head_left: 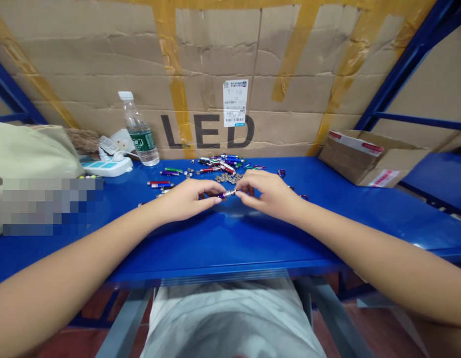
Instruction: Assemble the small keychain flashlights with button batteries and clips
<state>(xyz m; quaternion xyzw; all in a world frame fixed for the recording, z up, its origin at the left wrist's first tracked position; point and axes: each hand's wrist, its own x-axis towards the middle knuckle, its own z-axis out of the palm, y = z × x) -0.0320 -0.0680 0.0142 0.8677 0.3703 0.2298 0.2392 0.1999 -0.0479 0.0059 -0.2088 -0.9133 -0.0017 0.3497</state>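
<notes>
Between my hands is a purple mini flashlight (pixel 223 195) with a silver end, held just above the blue table. My left hand (pixel 185 199) is closed around its purple body. The thumb and fingertips of my right hand (pixel 265 194) pinch the silver end. Just behind the hands lie small round button cells (pixel 228 178) in a loose cluster. A heap of coloured mini flashlights (pixel 223 163) sits farther back, in red, blue, green and purple. More flashlights (pixel 161 184) lie to the left, partly hidden by my left hand.
A water bottle (pixel 142 139) stands at the back left beside a white power strip (pixel 109 165). A pale bag (pixel 32 154) takes up the left side. At the right is an open cardboard box (pixel 368 159). A large carton marked LED (pixel 208 64) forms the back wall.
</notes>
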